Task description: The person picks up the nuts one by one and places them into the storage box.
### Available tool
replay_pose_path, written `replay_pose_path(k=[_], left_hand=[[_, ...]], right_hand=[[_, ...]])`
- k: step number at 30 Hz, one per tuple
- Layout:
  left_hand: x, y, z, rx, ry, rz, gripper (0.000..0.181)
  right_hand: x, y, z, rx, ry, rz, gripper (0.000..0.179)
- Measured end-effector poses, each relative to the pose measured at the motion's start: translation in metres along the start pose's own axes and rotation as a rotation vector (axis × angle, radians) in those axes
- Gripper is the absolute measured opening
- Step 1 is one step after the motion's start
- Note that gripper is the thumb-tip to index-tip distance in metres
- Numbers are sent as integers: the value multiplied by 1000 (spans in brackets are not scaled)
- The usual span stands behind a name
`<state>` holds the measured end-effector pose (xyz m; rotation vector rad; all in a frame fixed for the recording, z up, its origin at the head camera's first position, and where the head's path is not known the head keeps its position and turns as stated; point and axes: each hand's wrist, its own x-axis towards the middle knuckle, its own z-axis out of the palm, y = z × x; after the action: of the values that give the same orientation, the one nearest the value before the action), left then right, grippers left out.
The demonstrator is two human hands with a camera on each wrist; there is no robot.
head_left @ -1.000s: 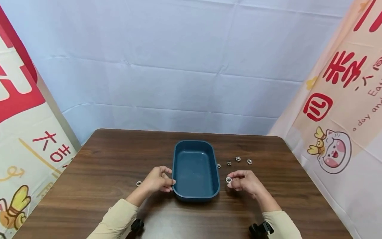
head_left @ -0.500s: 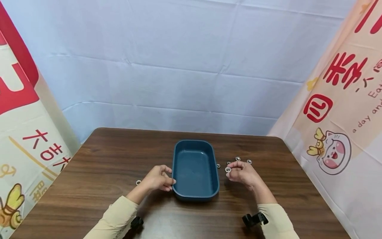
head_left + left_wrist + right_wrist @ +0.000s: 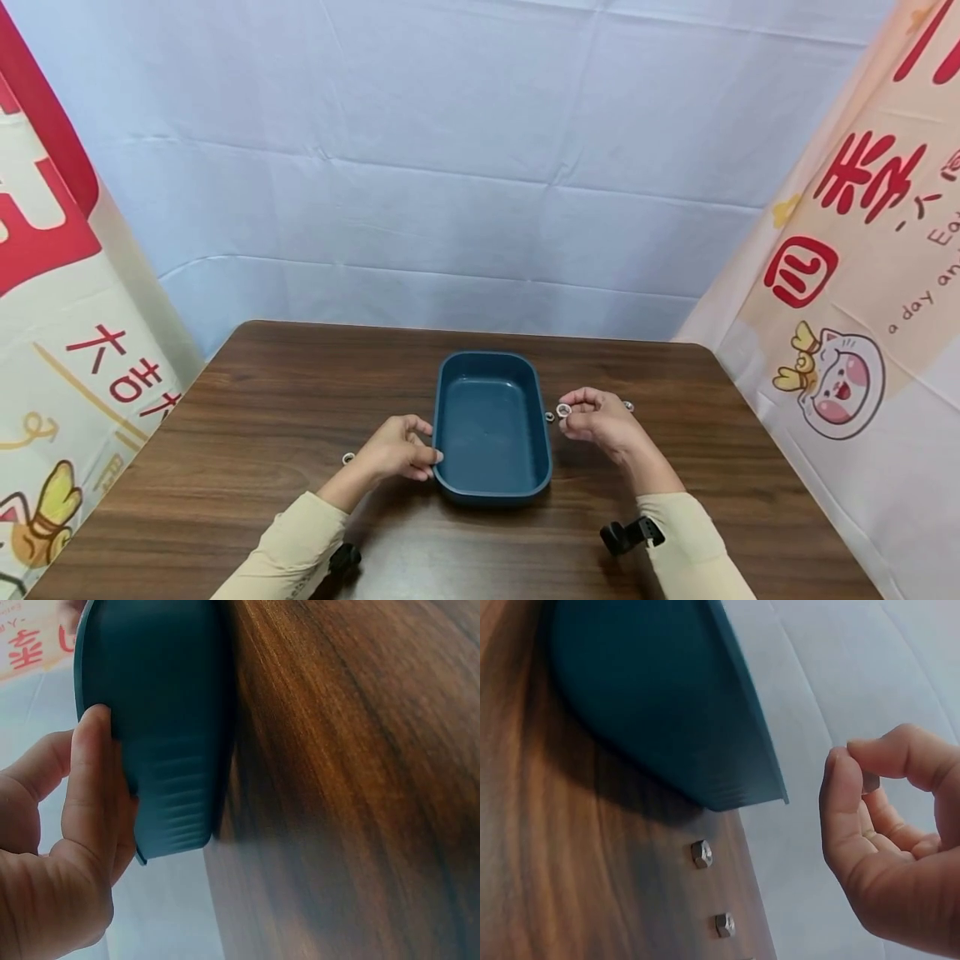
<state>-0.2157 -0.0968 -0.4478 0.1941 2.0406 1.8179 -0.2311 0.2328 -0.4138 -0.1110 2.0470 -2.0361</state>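
Observation:
A dark blue rectangular tray sits on the table with its hollow facing up and nothing in it. At its left rim is my left hand, thumb at the edge and fingers along the outer wall; the left wrist view shows the fingers right at the rim. My right hand pinches a metal hex nut between thumb and fingertips, raised just off the tray's right side. In the right wrist view the fingers cover most of that nut.
Another nut lies close to the tray's right wall. One more nut shows behind my right hand, and a ring-like nut lies left of my left hand. The brown wooden table ends before a pale cloth backdrop.
My right hand has moved away from me and slightly left with the nut, now overlapping some nuts seen earlier on the table. My left hand and the tray stay put.

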Motion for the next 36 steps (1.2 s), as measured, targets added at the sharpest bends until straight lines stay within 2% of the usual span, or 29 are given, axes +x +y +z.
replay_pose_path(k=[3,8,13,25,36], left_hand=[[0,0,0,0,1,-1,44],[0,1,0,9,-4,1,44],[1,4,1,29,-9,14,43],[0,9,4,30,-2,13,40],[-1,8,2,43,2,9,42]], right_hand=[[3,-3,4,-28,14,12,26],[9,-6,9,-163,36,27,31],[18,-9,15,-235,24,32,32],[41,-18,31,-242,-34,63,28],[62,-22,51,-161,-74,77,24]])
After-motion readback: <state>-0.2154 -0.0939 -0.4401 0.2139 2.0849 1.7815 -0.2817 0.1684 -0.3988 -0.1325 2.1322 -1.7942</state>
